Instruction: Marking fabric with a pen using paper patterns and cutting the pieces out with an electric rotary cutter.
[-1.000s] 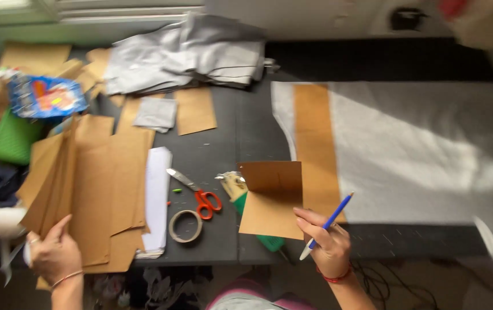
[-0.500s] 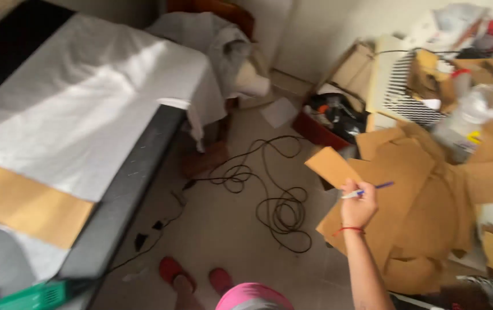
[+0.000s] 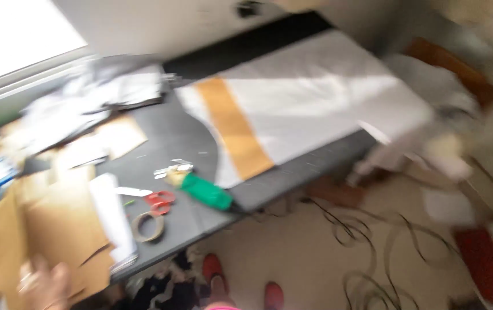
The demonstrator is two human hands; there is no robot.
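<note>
Left hand (image 3: 42, 284) on flat cardboard sheets (image 3: 34, 229)

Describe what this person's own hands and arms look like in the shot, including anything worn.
Only the left hand shows, blurred at the bottom left corner over the brown cardboard sheets. It looks bare, with no glove or sleeve visible; a pale glint near the fingers may be a ring, but blur leaves that unsure. The right hand is out of view.

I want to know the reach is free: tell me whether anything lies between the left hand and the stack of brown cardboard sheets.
Nothing visible does. The left hand, blurred at the bottom left, already lies against the near edge of the brown cardboard sheets. The scissors and tape roll lie off to the side. The right hand is out of view.
</note>
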